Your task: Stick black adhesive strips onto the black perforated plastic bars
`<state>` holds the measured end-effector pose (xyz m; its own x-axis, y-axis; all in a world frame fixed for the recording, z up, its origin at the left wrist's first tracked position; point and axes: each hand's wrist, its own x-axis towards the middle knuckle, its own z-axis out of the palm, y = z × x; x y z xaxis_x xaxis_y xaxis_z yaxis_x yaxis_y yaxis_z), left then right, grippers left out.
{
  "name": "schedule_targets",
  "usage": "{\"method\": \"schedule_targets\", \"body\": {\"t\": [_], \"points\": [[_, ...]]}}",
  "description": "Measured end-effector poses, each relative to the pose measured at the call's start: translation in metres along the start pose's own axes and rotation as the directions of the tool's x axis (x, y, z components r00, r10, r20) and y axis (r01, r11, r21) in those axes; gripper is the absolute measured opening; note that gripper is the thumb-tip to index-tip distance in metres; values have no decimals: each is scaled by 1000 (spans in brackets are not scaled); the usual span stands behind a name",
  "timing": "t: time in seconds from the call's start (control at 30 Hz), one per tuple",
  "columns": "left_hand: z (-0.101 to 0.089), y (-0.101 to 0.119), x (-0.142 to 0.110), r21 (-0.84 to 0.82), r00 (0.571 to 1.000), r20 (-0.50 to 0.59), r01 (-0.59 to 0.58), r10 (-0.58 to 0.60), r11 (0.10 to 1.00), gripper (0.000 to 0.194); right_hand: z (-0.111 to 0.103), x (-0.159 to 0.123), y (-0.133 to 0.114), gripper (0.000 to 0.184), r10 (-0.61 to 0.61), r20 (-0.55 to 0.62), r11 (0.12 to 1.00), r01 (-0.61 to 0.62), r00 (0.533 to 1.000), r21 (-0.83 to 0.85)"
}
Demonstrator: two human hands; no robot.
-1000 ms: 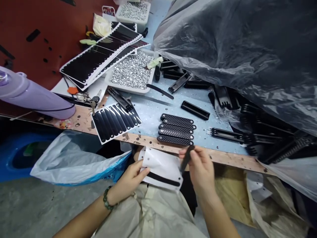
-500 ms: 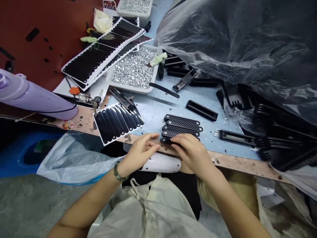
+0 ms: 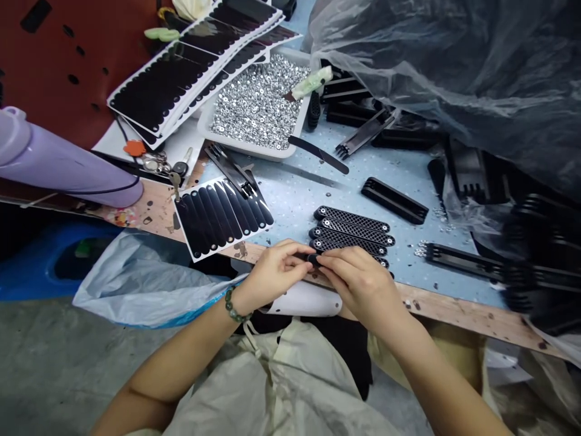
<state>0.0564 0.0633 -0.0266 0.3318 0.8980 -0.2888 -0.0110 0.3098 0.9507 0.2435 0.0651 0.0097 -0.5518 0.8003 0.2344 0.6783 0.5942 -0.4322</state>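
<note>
My left hand (image 3: 282, 266), wearing a green bead bracelet (image 3: 233, 306), has its thumb and fingers closed at the left end of a black plastic strip (image 3: 313, 259). From the other side, my right hand (image 3: 363, 281) pinches the same strip, whose length is mostly hidden under the fingers. Just beyond lies a row of black plastic pieces (image 3: 351, 226) with crosshatched tops and a small metal washer at each end. Left of them is a sheet of black adhesive strips (image 3: 218, 218), with a pronged black part (image 3: 232, 172) across its top.
Behind is a white tray (image 3: 254, 148) of small metal washers, with stacked black sticker sheets (image 3: 167, 88) overlapping it. A purple bottle (image 3: 86, 166) leans at left near keys (image 3: 176, 178). Black parts (image 3: 394, 200) and a clear plastic bag (image 3: 431, 79) occupy the right.
My left hand has moved right and now grips the left end of the strip, meeting my right hand. The strip looks turned or lifted at that end. The view has shifted slightly.
</note>
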Motion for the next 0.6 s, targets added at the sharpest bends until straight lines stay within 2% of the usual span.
{"method": "schedule_targets", "body": {"t": [0.17,0.3,0.37,0.47,0.6], "points": [[5,0,3,53,999,-45,22,-20,998,24,-2,1,-3,16,10,41,1000,-9,999,-14],[9,0,2,98,996,-84,16,-8,995,20,-14,-17,4,25,180,42,977,-174,983,-125],[9,2,1,107,996,-84,28,-19,994,20,-20,-29,9,26,279,19,960,-278,960,-43],[8,6,0,132,997,-48,62,-56,989,20,-22,-40,15,10,364,5,925,-362,932,117],[9,10,1,259,1000,-17,17,-13,966,24,-19,-39,17,8,424,-16,895,-417,905,160]]}}
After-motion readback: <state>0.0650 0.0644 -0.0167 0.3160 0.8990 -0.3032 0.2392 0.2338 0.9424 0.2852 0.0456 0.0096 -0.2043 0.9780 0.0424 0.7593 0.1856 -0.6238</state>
